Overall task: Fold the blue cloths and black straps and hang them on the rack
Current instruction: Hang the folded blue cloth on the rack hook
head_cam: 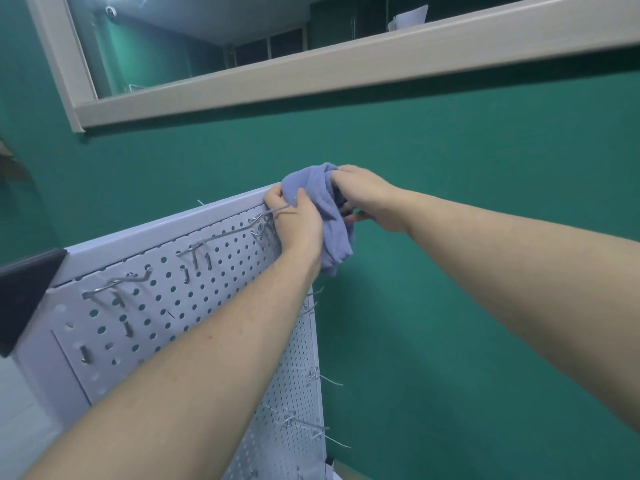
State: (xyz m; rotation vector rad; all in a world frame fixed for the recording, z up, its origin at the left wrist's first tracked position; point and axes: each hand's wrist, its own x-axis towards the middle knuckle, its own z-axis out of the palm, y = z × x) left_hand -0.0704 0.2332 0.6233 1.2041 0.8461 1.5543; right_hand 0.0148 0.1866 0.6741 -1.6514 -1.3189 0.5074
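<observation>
2 hands grip 1 blue cloth [334, 216] at the rack's [194, 299] top corner: left hand [294, 221] pinches its edge beside a hook [242, 228], right hand [367, 199] bunches it. Loose folds could snag or slip off.

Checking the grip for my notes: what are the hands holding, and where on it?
Both hands grip the bunched blue cloth: left hand its left side, right hand its upper right.
</observation>
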